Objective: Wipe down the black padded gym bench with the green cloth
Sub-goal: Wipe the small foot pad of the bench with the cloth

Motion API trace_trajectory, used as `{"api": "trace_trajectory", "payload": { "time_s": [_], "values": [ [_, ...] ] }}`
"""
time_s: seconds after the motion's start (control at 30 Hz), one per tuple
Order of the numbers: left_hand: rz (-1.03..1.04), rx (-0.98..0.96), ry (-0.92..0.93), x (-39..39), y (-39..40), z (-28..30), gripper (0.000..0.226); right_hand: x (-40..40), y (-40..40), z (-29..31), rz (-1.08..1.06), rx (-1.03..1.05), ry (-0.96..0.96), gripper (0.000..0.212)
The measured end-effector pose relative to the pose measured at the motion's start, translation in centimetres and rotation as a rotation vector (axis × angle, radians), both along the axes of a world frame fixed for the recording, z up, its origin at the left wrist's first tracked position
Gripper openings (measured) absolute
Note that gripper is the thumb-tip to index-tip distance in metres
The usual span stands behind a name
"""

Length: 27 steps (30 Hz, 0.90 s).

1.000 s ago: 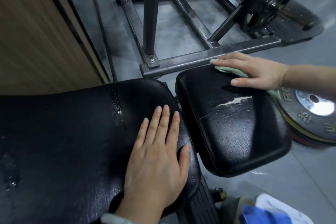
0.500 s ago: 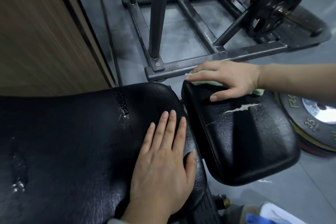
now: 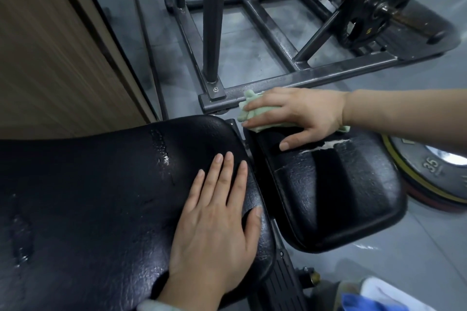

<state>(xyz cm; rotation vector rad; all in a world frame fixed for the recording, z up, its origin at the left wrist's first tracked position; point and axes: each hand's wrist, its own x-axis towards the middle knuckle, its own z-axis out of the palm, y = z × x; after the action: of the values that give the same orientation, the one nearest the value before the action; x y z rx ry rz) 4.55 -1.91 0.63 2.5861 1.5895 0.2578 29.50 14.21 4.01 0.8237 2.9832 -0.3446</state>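
The black padded bench has two parts: a long back pad (image 3: 88, 197) on the left and a smaller seat pad (image 3: 336, 197) on the right, with a white tear near its far edge. My left hand (image 3: 217, 217) lies flat with straight fingers on the back pad's right end. My right hand (image 3: 298, 113) presses the pale green cloth (image 3: 255, 115) flat onto the seat pad's far left corner, and the cloth bunches out past my fingers. Wet streaks shine on the back pad.
A grey steel rack frame (image 3: 298, 81) lies on the floor just beyond the bench. A 35 weight plate (image 3: 434, 169) leans at the right. A black plate on an orange machine (image 3: 389, 0) stands at the back right. A wooden wall panel (image 3: 50, 58) runs along the left.
My right hand has slid the green cloth leftward along the seat pad's far edge to its left corner. My left hand has stayed flat on the back pad.
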Motion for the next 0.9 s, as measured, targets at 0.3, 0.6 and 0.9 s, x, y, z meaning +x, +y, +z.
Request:
{"api": "trace_trajectory", "payload": {
  "time_s": [0.3,0.6,0.9],
  "values": [
    [0.011,0.002,-0.001,0.0,-0.1,0.1,0.062,4.1,-1.1,0.0,-0.178,0.013,-0.006,0.067],
    [0.013,0.004,0.005,0.0,-0.2,0.0,0.062,9.2,-6.4,-0.6,-0.416,0.011,0.098,0.064],
    [0.007,0.013,-0.009,-0.1,-0.2,0.0,0.061,10.4,-7.1,-0.5,-0.496,-0.144,0.15,0.063]
  ]
}}
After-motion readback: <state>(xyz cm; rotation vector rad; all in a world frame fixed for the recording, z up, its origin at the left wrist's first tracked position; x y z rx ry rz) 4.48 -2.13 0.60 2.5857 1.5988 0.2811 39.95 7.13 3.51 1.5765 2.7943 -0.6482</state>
